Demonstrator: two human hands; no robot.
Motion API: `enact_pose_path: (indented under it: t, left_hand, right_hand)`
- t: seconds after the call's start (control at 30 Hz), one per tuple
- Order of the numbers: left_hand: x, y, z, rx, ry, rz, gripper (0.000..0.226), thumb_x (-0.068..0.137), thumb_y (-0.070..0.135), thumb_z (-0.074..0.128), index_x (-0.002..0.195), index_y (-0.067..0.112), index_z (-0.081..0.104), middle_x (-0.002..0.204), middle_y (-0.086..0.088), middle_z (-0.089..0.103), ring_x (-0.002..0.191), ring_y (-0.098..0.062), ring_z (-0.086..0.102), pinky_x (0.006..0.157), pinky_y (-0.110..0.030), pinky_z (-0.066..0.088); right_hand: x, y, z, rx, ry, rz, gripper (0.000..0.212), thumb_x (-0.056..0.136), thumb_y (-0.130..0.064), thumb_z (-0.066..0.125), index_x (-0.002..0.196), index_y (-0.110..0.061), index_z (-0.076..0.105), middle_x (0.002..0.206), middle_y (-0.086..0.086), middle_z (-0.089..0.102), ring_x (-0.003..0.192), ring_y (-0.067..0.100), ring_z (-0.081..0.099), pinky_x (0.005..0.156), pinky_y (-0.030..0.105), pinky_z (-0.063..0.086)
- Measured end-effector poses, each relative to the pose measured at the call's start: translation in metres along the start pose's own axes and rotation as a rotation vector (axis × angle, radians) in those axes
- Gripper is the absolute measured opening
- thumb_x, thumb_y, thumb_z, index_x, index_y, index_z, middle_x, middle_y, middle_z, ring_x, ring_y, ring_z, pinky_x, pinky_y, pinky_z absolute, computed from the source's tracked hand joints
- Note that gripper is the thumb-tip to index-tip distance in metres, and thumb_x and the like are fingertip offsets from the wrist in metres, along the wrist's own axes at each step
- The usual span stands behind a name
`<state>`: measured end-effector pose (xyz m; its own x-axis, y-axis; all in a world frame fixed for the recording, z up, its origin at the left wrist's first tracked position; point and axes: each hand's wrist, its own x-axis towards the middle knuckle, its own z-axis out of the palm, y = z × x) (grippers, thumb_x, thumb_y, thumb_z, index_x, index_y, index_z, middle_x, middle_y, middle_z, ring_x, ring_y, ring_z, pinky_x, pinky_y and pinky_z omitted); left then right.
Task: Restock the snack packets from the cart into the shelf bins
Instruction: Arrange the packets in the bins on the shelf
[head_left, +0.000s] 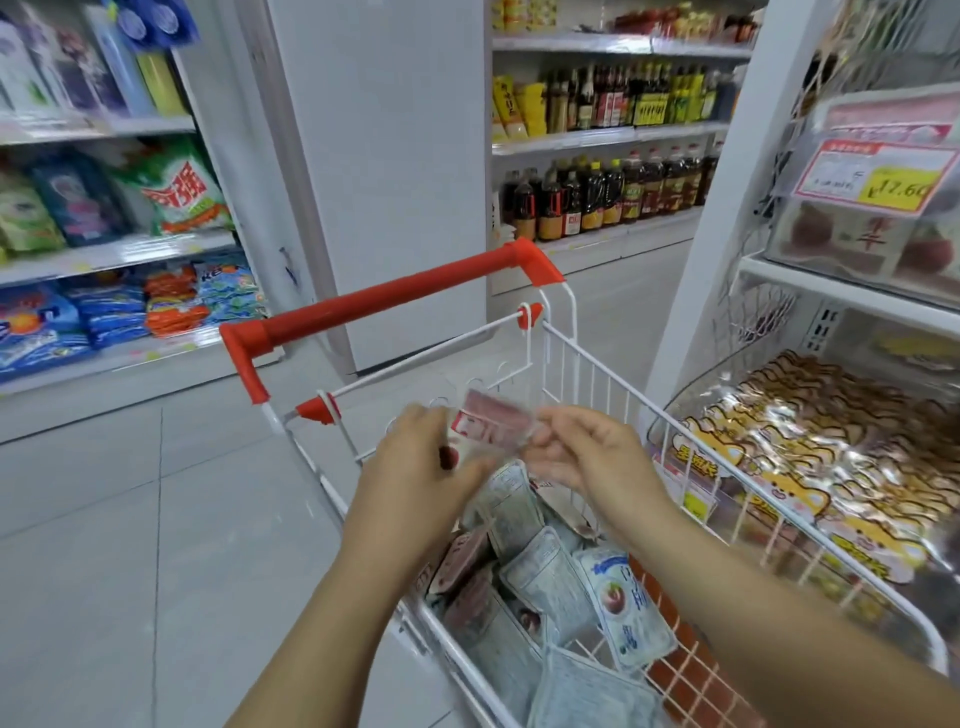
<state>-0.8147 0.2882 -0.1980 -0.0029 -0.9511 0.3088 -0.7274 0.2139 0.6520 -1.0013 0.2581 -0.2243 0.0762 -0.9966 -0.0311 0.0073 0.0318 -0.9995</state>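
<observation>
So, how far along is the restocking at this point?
Looks done: orange cartoon-print packets fill the clear plastic shelf bin on the right. In hand: left hand and right hand pinch one small red-and-clear snack packet above the white wire cart. Left: a heap of pale blue-white packets lies in the cart.

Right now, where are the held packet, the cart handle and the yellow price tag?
Held packet (492, 422): head view, red middle.
Cart handle (389, 299): head view, middle of bar.
Price tag (900, 190): head view, yellow corner.
</observation>
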Motion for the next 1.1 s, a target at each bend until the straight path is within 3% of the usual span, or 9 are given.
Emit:
enact_pose_path:
  t: [0.07,0.17,0.3,0.57,0.7,0.8,0.9,1.0,1.1]
  left_hand:
    - [-0.002,0.0,-0.001,-0.083,0.183,-0.014,0.011,0.088,0.035,0.068,0.092,0.029,0.06,0.094,0.007,0.052,0.077,-0.001,0.051,0.061,-0.015,0.041]
    - [-0.003,-0.001,-0.002,-0.137,0.263,-0.035,0.01,0.089,0.031,0.067,0.094,0.027,0.06,0.093,0.007,0.052,0.081,-0.001,0.052,0.062,-0.01,0.039]
    - [-0.003,-0.002,0.0,-0.072,0.212,-0.045,0.014,0.089,0.037,0.067,0.095,0.03,0.058,0.092,0.011,0.048,0.082,0.003,0.051,0.062,-0.023,0.041]
    - [-0.007,0.002,-0.003,-0.075,0.174,-0.049,0.014,0.09,0.036,0.067,0.101,0.032,0.057,0.092,0.012,0.051,0.078,-0.001,0.053,0.064,-0.026,0.047]
    - [-0.01,0.003,-0.007,-0.139,0.119,-0.069,0.021,0.092,0.039,0.064,0.109,0.034,0.054,0.089,0.014,0.064,0.075,-0.001,0.061,0.063,-0.028,0.053]
    - [-0.008,0.008,-0.005,-0.146,-0.042,-0.055,0.045,0.094,0.038,0.064,0.134,0.037,0.044,0.098,0.018,0.068,0.079,-0.001,0.065,0.065,-0.025,0.057]
    - [-0.007,0.02,0.002,-0.19,-0.225,-0.048,0.081,0.097,0.03,0.065,0.152,0.054,0.01,0.11,0.022,0.065,0.079,0.004,0.066,0.059,-0.011,0.049]
    - [-0.003,0.034,0.014,-0.304,-0.387,-0.008,0.052,0.1,0.023,0.059,0.136,0.058,0.046,0.117,0.009,0.069,0.087,-0.001,0.07,0.074,-0.02,0.057]
    - [0.0,0.067,0.016,-0.439,-0.553,-0.049,0.024,0.105,0.025,0.051,0.107,0.034,0.073,0.087,0.004,0.069,0.067,-0.005,0.067,0.066,-0.023,0.055]
  right_hand:
    - [-0.003,0.028,0.003,-0.46,-0.196,-0.017,0.028,0.096,-0.012,0.059,0.119,-0.028,0.063,0.132,0.001,0.056,0.105,0.014,0.064,0.091,0.033,0.054]
    - [-0.011,0.06,0.02,-1.041,-0.596,-0.159,0.069,0.083,-0.033,0.07,0.145,-0.034,0.039,0.159,-0.009,0.017,0.135,0.017,0.044,0.105,0.038,0.046]
    - [-0.012,0.072,0.036,-1.278,-0.554,-0.359,0.042,0.086,-0.024,0.066,0.126,-0.028,0.054,0.136,0.0,0.045,0.112,0.028,0.057,0.075,0.034,0.047]
    - [-0.01,0.07,0.016,-1.169,-0.491,-0.293,0.017,0.086,-0.01,0.057,0.099,-0.02,0.062,0.102,0.004,0.063,0.097,0.025,0.06,0.083,0.043,0.051]
    - [-0.024,0.03,-0.036,-0.928,-0.335,-0.166,0.016,0.09,-0.017,0.066,0.085,-0.031,0.06,0.078,-0.003,0.065,0.068,0.015,0.06,0.066,0.032,0.048]
    - [-0.047,-0.001,-0.07,-0.744,-0.227,-0.145,0.014,0.093,-0.017,0.068,0.083,-0.026,0.065,0.072,-0.003,0.066,0.064,0.004,0.057,0.061,0.019,0.042]
    - [-0.069,-0.023,-0.094,-0.54,-0.119,-0.09,0.007,0.095,-0.007,0.063,0.088,-0.008,0.063,0.062,-0.01,0.062,0.057,0.003,0.059,0.057,0.014,0.044]
    - [-0.083,-0.04,-0.108,-0.487,-0.039,-0.076,0.006,0.098,-0.012,0.06,0.101,-0.008,0.064,0.059,-0.007,0.063,0.05,0.006,0.055,0.051,0.018,0.04]
    - [-0.094,-0.063,-0.114,-0.442,-0.02,-0.078,0.01,0.099,-0.014,0.058,0.106,-0.013,0.065,0.058,-0.013,0.065,0.048,0.005,0.052,0.052,0.018,0.04]
